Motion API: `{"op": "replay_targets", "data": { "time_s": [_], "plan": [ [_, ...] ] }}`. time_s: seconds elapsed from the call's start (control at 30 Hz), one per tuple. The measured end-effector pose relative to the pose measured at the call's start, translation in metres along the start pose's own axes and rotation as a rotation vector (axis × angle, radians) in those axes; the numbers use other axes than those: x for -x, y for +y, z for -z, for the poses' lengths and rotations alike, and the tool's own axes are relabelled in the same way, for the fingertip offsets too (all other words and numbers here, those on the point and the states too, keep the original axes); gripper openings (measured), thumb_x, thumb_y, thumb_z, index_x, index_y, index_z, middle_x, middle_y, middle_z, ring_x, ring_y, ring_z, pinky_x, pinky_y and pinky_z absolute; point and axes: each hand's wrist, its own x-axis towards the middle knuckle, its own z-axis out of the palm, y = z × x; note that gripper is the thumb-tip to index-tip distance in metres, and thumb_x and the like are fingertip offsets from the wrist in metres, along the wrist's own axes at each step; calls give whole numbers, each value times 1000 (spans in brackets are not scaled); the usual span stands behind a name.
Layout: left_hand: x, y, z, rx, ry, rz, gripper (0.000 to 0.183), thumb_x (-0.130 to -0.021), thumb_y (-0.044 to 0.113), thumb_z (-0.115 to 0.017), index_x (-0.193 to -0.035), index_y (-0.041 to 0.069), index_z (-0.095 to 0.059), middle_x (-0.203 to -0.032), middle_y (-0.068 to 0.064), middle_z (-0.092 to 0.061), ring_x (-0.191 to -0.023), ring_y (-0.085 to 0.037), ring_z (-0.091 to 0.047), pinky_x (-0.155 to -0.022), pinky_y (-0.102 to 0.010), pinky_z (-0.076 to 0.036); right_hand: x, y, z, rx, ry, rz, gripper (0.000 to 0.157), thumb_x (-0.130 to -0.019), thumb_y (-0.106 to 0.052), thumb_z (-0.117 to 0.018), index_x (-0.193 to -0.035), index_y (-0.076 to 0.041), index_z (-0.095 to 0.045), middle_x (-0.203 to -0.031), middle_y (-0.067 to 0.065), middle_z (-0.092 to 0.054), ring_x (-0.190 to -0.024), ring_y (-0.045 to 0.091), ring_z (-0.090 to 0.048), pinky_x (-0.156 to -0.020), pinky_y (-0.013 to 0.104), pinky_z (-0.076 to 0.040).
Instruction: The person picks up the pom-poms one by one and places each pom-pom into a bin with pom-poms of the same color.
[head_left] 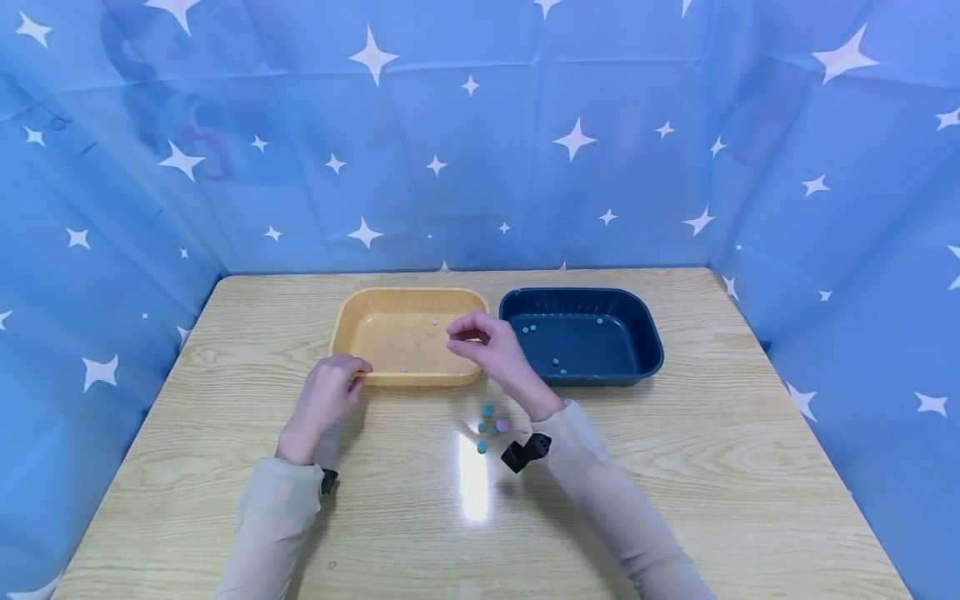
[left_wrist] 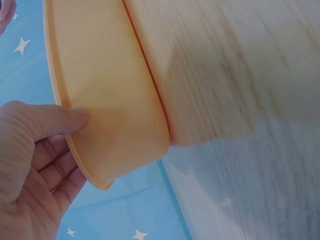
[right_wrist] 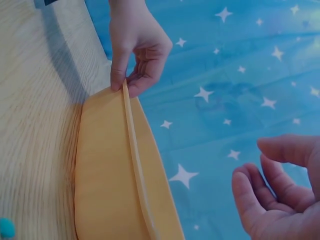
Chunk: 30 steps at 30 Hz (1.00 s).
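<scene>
No text or number can be read; a pinkish mark (head_left: 216,140) on the backdrop (head_left: 495,192) toward ten o'clock is blurred.

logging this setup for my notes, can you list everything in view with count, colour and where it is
orange tray: one, pale orange, far part of table
navy tray: one, dark blue, right of the orange tray
teal balls: five or so in the navy tray, at least four on the table
pink balls: at least two in the orange tray, at least one on the table
wood-grain table: one, light brown, under both trays
star-print curtain: count unclear, blue with white stars, behind and beside the table
wrist cameras: two, black, one per wrist
sleeves: two, pale, on both arms
left hand: one, bare, fingers gripping the orange tray's rim
right hand: one, bare, above the orange tray's right end
</scene>
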Motion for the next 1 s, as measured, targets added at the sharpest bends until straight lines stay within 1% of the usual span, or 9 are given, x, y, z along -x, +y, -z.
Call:
{"op": "replay_targets", "data": {
  "time_s": [0.13,0.23,0.33,0.5,0.73,0.8,0.9,1.0],
  "plan": [
    [0,0,0,3,2,-6,14,-72,-12,-68,-81,-2,-68,-80,-12,-67,-76,-29,-62,-73,-45,-50,7,0,6,15,-14,-22,18,-86,-5,-65,-102,3,-62,-101,15,-63,-89,23,-60,-71,22,-50],
    [0,-1,0,4,4,-11,14,-72,-12,-68,-81,-2,-68,-80,-12,-67,-76,-29,-62,-73,-45,-50,11,2,9,21,-19,-20,18,-86,-5,-66,-101,3,-62,-100,15,-63,-89,23,-60,-72,23,-51],
    [0,-1,-1,1,5,-10,13,-72,-11,-68,-81,-2,-68,-80,-12,-67,-76,-28,-62,-72,-45,-50,15,5,12,23,-21,-10,19,-86,-4,-66,-102,6,-61,-99,16,-63,-90,24,-60,-73,23,-51],
    [0,-1,-1,-1,0,0,13,-72,-11,-68,-82,-2,-68,-81,-12,-67,-77,-28,-62,-73,-44,-50,22,9,17,29,-26,-15,19,-85,-4,-66,-102,5,-62,-100,16,-63,-93,23,-59,-73,23,-50],
    [0,-1,-1,-3,-1,-2,13,-72,-11,-69,-82,-2,-68,-81,-12,-68,-77,-28,-62,-73,-44,-50,34,13,24,32,-35,-50,17,-86,-3,-65,-102,4,-62,-100,14,-62,-87,23,-60,-74,22,-51],
    [0,-1,-1,-4,0,-4,13,-72,-11,-68,-82,-2,-68,-81,-12,-68,-77,-29,-62,-73,-44,-50,37,15,26,29,-42,-49,18,-86,-3,-65,-102,4,-61,-100,15,-62,-87,23,-60,-75,22,-51],
    [0,-2,-2,-6,2,-5,13,-72,-11,-68,-82,-2,-68,-81,-12,-68,-77,-29,-63,-73,-44,-50,41,19,28,21,-51,-48,18,-86,-2,-64,-102,6,-60,-102,22,-61,-88,22,-61,-76,22,-50],
    [0,-2,-2,-7,2,-4,13,-72,-11,-68,-81,-1,-68,-81,-12,-68,-77,-29,-63,-73,-44,-50,46,23,30,-1,-57,-68,19,-85,0,-64,-102,7,-60,-103,27,-60,-86,20,-61,-75,22,-51]
  ]
}}
